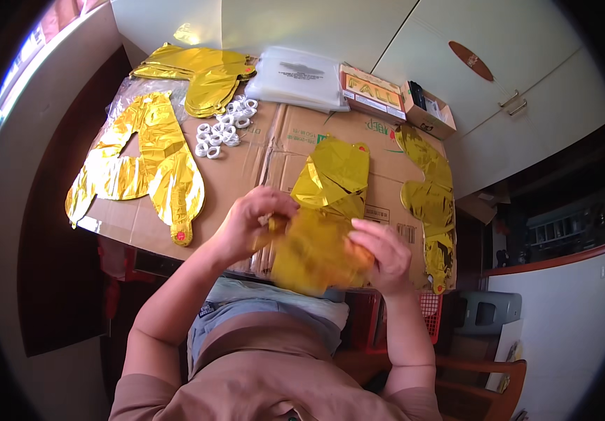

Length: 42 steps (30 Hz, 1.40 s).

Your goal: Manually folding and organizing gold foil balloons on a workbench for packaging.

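In front of me a gold foil balloon [309, 252], smeared by motion, hangs between my two hands over the cardboard's near edge. My left hand [254, 221] is closed on its left side, fingers bent inward. On its right side my right hand [383, 254] grips the foil between thumb and fingers. Just beyond lies a flat, creased piece of gold foil [334, 172]; I cannot tell whether it joins the held balloon. A flat, A-shaped foil balloon [144, 168] lies to the left. Along the right edge rests another foil balloon [428, 193].
Cardboard [246, 165] covers the table. At the back are stacked gold foil balloons [211, 81], several white ribbon rolls [218, 133], clear plastic bags [299, 81], a printed flat box [372, 91] and a small open box [428, 112]. A wooden chair [485, 365] stands at lower right.
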Each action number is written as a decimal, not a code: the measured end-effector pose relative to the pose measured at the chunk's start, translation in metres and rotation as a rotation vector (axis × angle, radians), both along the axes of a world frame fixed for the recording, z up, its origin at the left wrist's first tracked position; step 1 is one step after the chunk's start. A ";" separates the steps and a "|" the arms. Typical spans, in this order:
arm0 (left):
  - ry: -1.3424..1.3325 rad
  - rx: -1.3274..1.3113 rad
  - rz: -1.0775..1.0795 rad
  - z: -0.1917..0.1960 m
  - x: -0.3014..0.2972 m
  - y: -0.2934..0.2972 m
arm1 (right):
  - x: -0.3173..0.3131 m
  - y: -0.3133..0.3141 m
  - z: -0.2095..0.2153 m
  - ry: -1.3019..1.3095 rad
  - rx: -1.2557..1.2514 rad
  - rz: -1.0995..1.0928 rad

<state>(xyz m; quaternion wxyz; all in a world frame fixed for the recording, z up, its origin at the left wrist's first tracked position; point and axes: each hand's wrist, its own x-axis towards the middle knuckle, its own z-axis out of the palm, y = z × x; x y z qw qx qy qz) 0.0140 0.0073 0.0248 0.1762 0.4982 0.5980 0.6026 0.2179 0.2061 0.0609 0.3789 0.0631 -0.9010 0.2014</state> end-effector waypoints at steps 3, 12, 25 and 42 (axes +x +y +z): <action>0.135 0.002 0.061 -0.011 0.025 -0.025 | 0.026 -0.011 -0.016 -0.168 -0.056 0.036; -1.011 -0.129 0.235 -0.054 0.123 -0.087 | 0.065 -0.045 -0.076 -0.260 -0.022 -0.223; -1.227 -0.398 0.098 -0.053 0.118 -0.066 | 0.047 -0.010 -0.065 -0.335 -0.073 -0.400; -1.091 -0.504 -0.019 -0.055 0.117 -0.057 | 0.011 -0.015 -0.058 -0.518 0.168 -0.217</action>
